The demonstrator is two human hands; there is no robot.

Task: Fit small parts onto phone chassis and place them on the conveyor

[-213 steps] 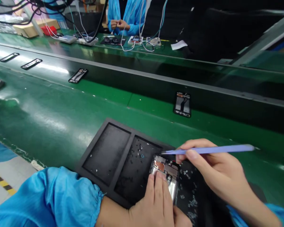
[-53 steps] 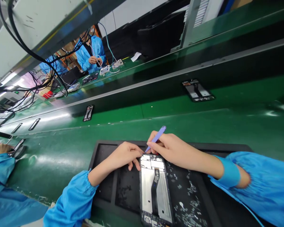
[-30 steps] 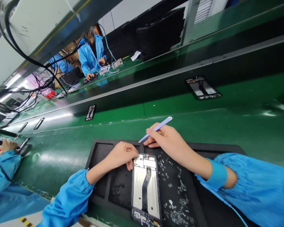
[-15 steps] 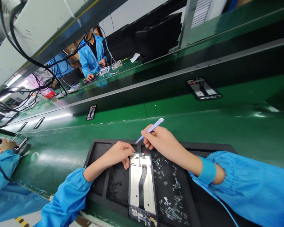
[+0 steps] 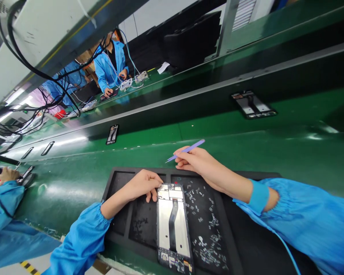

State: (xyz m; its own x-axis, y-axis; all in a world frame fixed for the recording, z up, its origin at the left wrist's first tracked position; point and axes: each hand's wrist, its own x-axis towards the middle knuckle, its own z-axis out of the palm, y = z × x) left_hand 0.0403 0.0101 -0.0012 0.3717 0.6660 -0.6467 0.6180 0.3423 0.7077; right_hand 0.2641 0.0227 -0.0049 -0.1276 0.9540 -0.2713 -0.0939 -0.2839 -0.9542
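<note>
An opened phone frame (image 5: 181, 225), with a silver plate and a dark ribbon cable, lies lengthwise on a black compartmented tray (image 5: 237, 244). My left hand (image 5: 143, 185) has its thumb and index finger closed on the frame's top left corner; its other fingers curl beside the edge. Above the tray's far rim, my right hand (image 5: 193, 158) pinches a pair of purple tweezers (image 5: 193, 146). Their thin tips point left and down, apart from the phone frame. Many small clear bits (image 5: 210, 244) lie scattered in the compartment to the right of the frame.
Beyond the tray runs a green belt with a phone frame (image 5: 253, 104) at right and another phone frame (image 5: 112, 134) further left. A co-worker's hand (image 5: 8, 175) is at the left edge. Another person (image 5: 110, 67) sits across. Black cables (image 5: 46, 76) hang upper left.
My right hand has risen slightly to the right, and the tweezers lie flatter. The phone frames on the belt have shifted right. My left hand stays at the corner.
</note>
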